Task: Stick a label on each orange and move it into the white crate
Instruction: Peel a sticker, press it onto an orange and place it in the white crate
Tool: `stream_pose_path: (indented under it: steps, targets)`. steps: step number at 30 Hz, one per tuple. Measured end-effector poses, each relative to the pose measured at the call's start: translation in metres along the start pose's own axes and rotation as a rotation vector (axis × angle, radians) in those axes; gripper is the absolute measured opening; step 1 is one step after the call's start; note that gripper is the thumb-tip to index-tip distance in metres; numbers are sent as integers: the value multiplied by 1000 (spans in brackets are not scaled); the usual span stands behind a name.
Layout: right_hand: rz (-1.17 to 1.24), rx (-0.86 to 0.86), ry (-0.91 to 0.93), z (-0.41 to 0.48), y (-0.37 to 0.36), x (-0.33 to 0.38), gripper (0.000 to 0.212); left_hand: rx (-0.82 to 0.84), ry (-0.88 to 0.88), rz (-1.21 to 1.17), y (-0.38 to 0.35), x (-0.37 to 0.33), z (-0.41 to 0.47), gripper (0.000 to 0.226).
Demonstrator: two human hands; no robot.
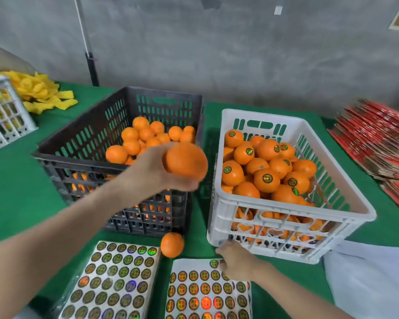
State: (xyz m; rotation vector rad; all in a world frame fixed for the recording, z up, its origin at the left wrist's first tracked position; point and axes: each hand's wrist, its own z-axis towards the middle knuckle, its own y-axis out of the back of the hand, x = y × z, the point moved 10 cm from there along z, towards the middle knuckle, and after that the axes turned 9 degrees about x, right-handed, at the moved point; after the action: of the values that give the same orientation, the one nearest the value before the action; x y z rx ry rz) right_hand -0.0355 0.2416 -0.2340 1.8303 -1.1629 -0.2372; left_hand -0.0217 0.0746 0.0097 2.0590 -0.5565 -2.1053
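My left hand holds a bare orange in the air, above the gap between the two crates. The black crate on the left holds several unlabelled oranges. The white crate on the right is heaped with labelled oranges. My right hand rests on the top edge of a sheet of round holographic labels, fingers pinched at a label there. I cannot tell whether a label has come off. One loose orange lies on the green cloth by the black crate.
A second label sheet lies at the front left. Yellow foam sleeves and another white crate sit far left. Flat red cartons are stacked at the right. White paper lies front right. A grey wall stands behind.
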Motion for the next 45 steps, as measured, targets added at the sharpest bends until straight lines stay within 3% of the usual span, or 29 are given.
stream_pose_path:
  steps: [3,5,9,15,19,24,31,35,45]
  targets:
    - [-32,2,-20,1,-2,2,17,86,108,-7,-50,33,-9,66]
    - [0,-55,-11,0,4,3,26,135,217,-20,-78,66,-11,61]
    - [160,-203,96,-15,25,15,32,283,396,-147,-121,122,-15,62]
    - [453,-470,182,-43,46,13,27,475,429,-282,-146,150,-11,73]
    - [385,-610,99,-55,49,7,12,469,422,-428,-149,159,-7,93]
    - [193,-722,24,-65,47,11,22,483,417,-491,-152,161,-4,102]
    - [217,-616,-24,-54,44,14,19,466,441,-508,-149,169,-1,105]
    - [255,-617,-37,-54,43,15,4,450,456,-536,-149,175,2,105]
    - [472,-598,-38,-53,34,11,31,542,427,-543,-150,173,0,105]
